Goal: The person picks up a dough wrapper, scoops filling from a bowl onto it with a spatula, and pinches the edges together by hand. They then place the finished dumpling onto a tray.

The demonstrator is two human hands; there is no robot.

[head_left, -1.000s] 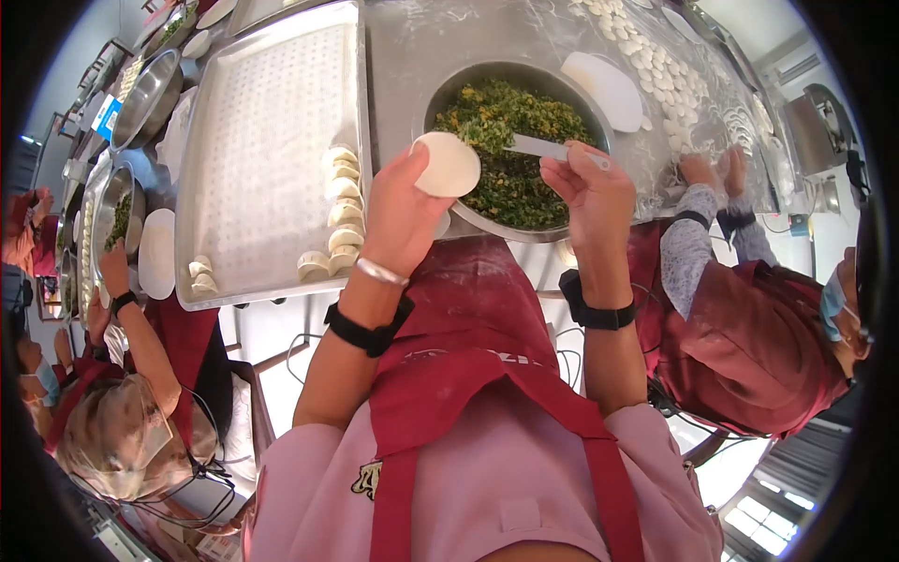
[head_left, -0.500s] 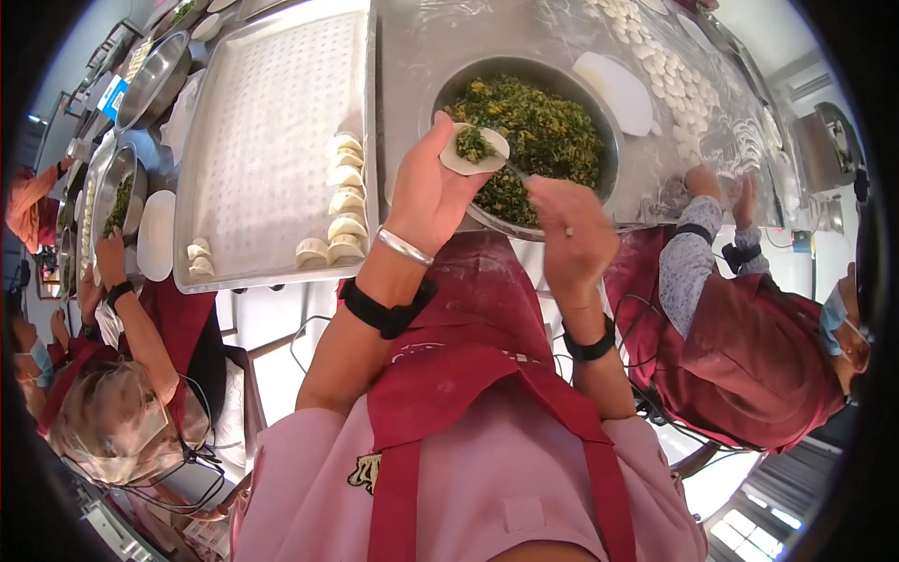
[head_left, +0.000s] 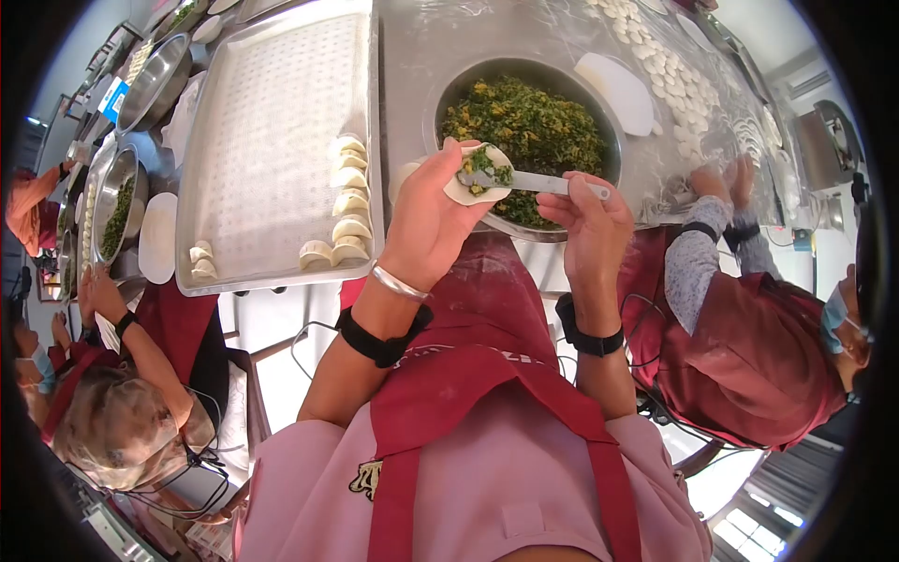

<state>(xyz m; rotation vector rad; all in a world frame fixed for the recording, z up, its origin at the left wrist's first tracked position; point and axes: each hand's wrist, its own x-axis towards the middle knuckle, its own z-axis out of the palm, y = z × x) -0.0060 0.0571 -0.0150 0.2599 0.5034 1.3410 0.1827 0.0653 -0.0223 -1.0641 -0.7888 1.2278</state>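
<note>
My left hand (head_left: 435, 214) is closed on a round dumpling wrapper (head_left: 460, 193) with green filling (head_left: 491, 161) on it. In my right hand (head_left: 592, 225) is a spoon (head_left: 543, 183), pinched by its pale handle. Its bowl lies on the filling in the wrapper. Just beyond both hands stands a metal bowl (head_left: 434, 110) holding chopped green and yellow filling (head_left: 524, 117). To the left, a large metal tray (head_left: 272, 122) carries folded dumplings (head_left: 351, 202) along its right side and a few small ones (head_left: 201, 259) at its lower left corner.
A white scraper-like piece (head_left: 613, 92) lies beside the bowl. Many small dough pieces (head_left: 674, 84) cover the table's right side, near a co-worker's hands (head_left: 726, 180). On the left, another person's hands (head_left: 101, 292) are beside a bowl of greens (head_left: 117, 220).
My right hand has turned and moved slightly right, so the spoon now shows lengthwise. The filling on the wrapper looks more spread out. My left hand has shifted slightly down.
</note>
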